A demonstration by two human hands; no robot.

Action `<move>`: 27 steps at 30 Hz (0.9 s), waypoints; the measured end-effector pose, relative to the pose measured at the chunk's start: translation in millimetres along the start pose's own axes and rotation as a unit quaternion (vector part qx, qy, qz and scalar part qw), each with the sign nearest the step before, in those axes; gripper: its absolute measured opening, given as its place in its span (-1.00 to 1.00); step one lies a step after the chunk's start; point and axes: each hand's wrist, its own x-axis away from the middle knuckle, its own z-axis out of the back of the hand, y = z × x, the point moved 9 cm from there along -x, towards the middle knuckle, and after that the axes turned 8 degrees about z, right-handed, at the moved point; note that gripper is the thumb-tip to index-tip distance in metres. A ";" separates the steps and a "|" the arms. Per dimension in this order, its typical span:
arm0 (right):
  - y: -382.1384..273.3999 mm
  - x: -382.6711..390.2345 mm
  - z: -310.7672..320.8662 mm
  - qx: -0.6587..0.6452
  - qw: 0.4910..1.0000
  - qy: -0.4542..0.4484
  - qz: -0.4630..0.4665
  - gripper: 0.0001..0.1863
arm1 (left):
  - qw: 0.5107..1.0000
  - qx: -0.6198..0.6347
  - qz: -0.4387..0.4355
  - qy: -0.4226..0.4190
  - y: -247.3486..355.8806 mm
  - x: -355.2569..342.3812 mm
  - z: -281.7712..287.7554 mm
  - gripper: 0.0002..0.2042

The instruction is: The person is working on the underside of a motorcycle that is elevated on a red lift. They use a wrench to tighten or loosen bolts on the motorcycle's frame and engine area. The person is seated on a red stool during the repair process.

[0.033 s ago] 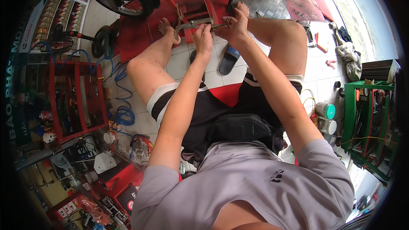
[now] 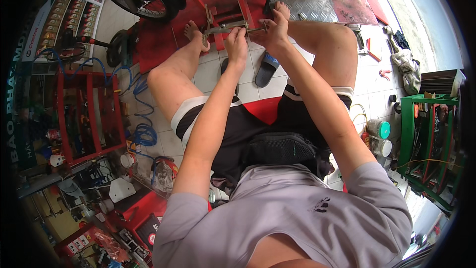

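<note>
While sandal (image 2: 266, 75) shows blue lettering (image 2: 272, 61), left hand (image 2: 236, 47) pinches bar (image 2: 218, 29), right hand (image 2: 277, 32) grips rod (image 2: 256, 30).

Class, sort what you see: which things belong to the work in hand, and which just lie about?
In the work:
- left hand, at the metal bar
- right hand, near the bar's right end; grip unclear
- red frame, at the bar

Lying about:
- black slipper
- coiled blue hose
- jar with green lid
- pale cloth

Bright daylight from the right, whitening the floor (image 2: 366, 78); fisheye distortion curves the periphery toward black corners.
</note>
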 end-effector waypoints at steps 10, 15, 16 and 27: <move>-0.4 -2.8 1.9 0.018 1.000 -0.001 0.003 -0.36 | 0.998 -0.058 -0.026 -0.010 10.7 4.1 -3.5 -0.70; -1.6 -1.2 1.3 0.023 1.000 0.007 0.004 -0.37 | 0.994 -0.109 -0.020 0.005 8.5 2.6 -0.2 -0.72; -1.6 -0.7 0.9 0.024 1.000 0.007 0.004 -0.37 | 0.996 -0.085 -0.019 0.007 7.5 2.2 -0.1 -0.72; -3.2 3.0 1.8 0.029 0.999 0.017 0.002 -0.38 | 0.997 0.001 0.056 -0.044 1.4 2.8 -8.6 -0.79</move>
